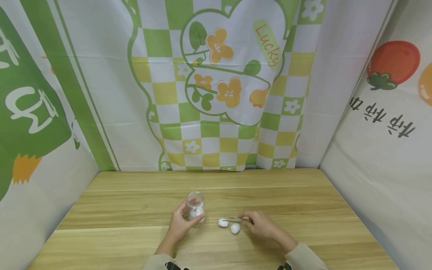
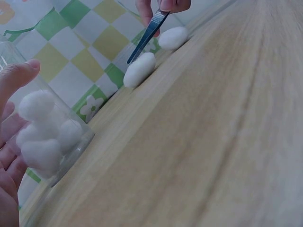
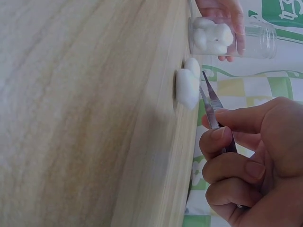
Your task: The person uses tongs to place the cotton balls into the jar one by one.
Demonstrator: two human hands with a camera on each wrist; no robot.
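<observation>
My left hand [image 1: 181, 223] grips a clear, open-topped jar [image 1: 195, 199] that stands upright on the table. Several white cotton balls [image 2: 42, 130] are heaped in the bottom of the jar. Metal tweezers [image 3: 213, 101] are pinched between the thumb and fingers of my right hand [image 1: 262, 224]. Their tips are slightly apart and point left, right over one loose cotton ball [image 1: 223, 222] on the wood. A second loose cotton ball [image 1: 235, 228] lies close beside it, nearer to me and below the tweezers' shaft in the head view.
The wooden table [image 1: 135, 210] stretches out on all sides of the jar. A checkered green and yellow curtain [image 1: 209, 146] hangs behind its far edge. Printed cloths hang to the left and right [image 1: 378, 157].
</observation>
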